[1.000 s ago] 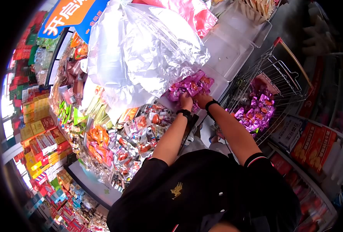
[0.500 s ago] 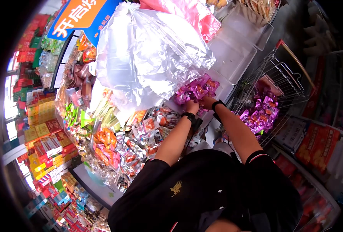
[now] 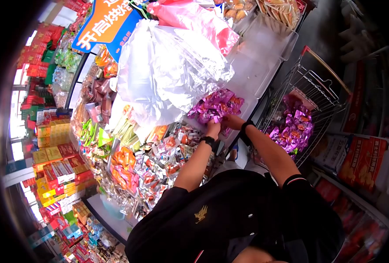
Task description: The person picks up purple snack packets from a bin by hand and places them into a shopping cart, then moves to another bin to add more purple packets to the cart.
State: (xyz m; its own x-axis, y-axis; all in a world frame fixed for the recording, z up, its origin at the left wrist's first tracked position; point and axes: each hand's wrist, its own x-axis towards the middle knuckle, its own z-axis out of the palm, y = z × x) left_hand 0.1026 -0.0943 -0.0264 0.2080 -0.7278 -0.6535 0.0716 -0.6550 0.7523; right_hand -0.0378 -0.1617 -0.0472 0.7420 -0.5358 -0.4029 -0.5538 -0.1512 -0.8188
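A pile of shiny purple snack packets (image 3: 217, 104) sits in a clear bin beside the large plastic bags. My left hand (image 3: 213, 127) is at the near edge of this pile, its fingers closed on a purple packet. Close to its right, my right hand (image 3: 232, 122) reaches in from the side, fingers bent around the same near edge of the packets. The fingertips of both hands are partly hidden among the wrappers. More purple packets (image 3: 293, 127) lie in the wire shopping cart (image 3: 319, 94) to the right.
A big clear plastic bag (image 3: 168, 70) and a pink bag (image 3: 198, 22) rest over the display. Silver-wrapped snacks (image 3: 159, 162) and orange packets (image 3: 123, 162) fill the near bins. An orange and blue sign (image 3: 106, 28) stands at upper left. Boxed goods (image 3: 60, 164) line the left side.
The view has shifted slightly, so the display sits a little lower and the pile further left. Both hands remain at the pile's near edge, a little more apart from the cart.
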